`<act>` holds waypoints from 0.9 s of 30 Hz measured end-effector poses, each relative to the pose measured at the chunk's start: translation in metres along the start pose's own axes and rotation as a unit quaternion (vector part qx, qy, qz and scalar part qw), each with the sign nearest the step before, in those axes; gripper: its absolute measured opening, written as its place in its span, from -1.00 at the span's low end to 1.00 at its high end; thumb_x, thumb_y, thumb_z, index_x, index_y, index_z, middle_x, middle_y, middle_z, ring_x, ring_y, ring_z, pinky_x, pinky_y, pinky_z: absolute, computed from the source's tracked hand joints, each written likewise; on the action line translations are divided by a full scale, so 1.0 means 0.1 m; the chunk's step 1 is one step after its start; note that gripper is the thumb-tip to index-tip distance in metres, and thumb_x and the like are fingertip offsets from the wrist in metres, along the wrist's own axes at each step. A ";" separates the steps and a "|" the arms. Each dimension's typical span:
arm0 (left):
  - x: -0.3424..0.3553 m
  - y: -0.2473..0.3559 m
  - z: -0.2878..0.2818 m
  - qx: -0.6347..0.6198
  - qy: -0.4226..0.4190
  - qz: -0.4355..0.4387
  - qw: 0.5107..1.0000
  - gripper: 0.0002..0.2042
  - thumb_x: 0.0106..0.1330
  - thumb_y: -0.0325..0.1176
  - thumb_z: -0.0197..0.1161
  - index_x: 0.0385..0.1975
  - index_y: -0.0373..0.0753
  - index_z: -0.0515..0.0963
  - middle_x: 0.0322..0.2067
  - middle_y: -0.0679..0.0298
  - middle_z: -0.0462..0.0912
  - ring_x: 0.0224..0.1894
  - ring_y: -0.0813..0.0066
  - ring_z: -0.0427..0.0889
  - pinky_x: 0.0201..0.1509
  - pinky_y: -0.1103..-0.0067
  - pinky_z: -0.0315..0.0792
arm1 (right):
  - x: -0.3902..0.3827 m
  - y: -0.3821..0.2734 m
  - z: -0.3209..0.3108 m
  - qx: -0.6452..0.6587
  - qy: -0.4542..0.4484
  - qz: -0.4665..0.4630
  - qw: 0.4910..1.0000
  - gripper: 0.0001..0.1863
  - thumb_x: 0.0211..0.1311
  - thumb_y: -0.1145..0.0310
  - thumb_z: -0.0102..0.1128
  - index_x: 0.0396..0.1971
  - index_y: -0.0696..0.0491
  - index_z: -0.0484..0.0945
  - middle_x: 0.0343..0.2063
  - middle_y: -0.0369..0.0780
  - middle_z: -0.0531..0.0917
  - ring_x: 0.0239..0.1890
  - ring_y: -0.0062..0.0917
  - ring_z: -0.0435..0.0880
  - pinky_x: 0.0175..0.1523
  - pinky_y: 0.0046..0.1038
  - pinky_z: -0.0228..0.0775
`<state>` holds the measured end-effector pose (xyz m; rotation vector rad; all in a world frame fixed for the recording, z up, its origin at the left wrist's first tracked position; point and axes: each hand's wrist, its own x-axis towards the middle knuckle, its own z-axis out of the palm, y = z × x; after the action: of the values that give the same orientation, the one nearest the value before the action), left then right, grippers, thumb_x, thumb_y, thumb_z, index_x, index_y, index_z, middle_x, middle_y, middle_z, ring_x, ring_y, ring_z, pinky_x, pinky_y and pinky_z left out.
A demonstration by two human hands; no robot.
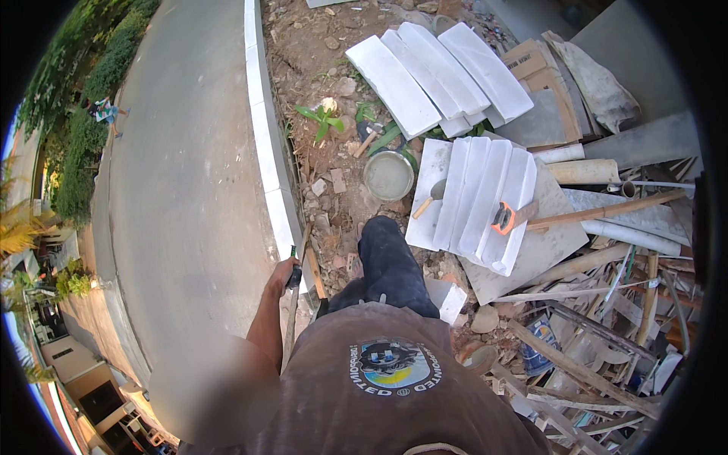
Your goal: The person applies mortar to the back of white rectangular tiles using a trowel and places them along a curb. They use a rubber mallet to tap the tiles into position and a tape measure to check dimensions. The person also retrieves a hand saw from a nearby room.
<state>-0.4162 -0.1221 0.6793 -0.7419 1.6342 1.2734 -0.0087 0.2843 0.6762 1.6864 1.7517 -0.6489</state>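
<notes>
My left hand [281, 276] reaches out beside the white kerb [268, 163] at the road's edge. Its fingers are closed round a small dark object with some green [294, 277], whose kind I cannot make out. A thin wooden stick [291, 322] runs down just below it. My right hand is out of view. Ahead of my dark trouser leg stands a round bucket [389, 177] of grey, wet-looking mix. Near it lies a hammer [366, 142] with a wooden handle. A trowel [429, 200] and an orange-handled saw [503, 219] rest on whitish slabs [476, 186].
More whitish slabs [417, 76] lie at the far right of the bucket. Boards, pipes and scrap wood [584, 364] crowd the right side, with a blue container [539, 345] among them. Left of the kerb runs a paved road [189, 174]; a person [110, 114] is on its far side.
</notes>
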 end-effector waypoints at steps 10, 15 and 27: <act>0.55 0.51 -0.18 0.047 0.013 -0.084 0.995 -0.72 0.34 -0.12 0.05 -0.40 -0.20 0.54 -0.69 0.30 0.46 -0.76 0.44 0.40 -0.70 0.45 0.29 | 0.71 -1.55 -0.12 -0.024 -0.035 -0.009 0.999 0.34 -0.41 -0.10 0.66 0.30 0.32 0.03 0.22 0.16 0.32 0.33 0.02 0.29 0.35 -0.05 0.28; 0.62 1.11 -0.36 0.061 0.037 -0.138 0.988 -0.71 0.32 -0.10 0.05 -0.37 -0.22 0.54 -0.68 0.27 0.47 -0.77 0.40 0.41 -0.72 0.43 0.27 | 1.15 -2.46 -0.23 -0.041 -0.039 -0.035 0.998 0.35 -0.40 -0.11 0.66 0.31 0.32 0.03 0.23 0.15 0.31 0.33 0.02 0.29 0.34 -0.05 0.28; 0.71 1.77 -0.36 0.064 0.089 -0.087 0.990 -0.76 0.25 -0.24 0.09 -0.38 -0.28 0.61 -0.52 0.25 0.56 -0.56 0.44 0.49 -0.49 0.46 0.38 | 1.27 -5.98 -1.45 -0.193 0.078 -0.308 0.928 0.20 -0.33 0.02 0.65 0.30 0.18 0.08 0.18 -0.03 0.34 0.30 -0.10 0.31 0.21 0.16 0.32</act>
<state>-0.6092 -0.1008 0.6895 -0.9185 1.7348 0.9929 -0.6178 0.4364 0.6446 0.9326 2.3647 -0.3872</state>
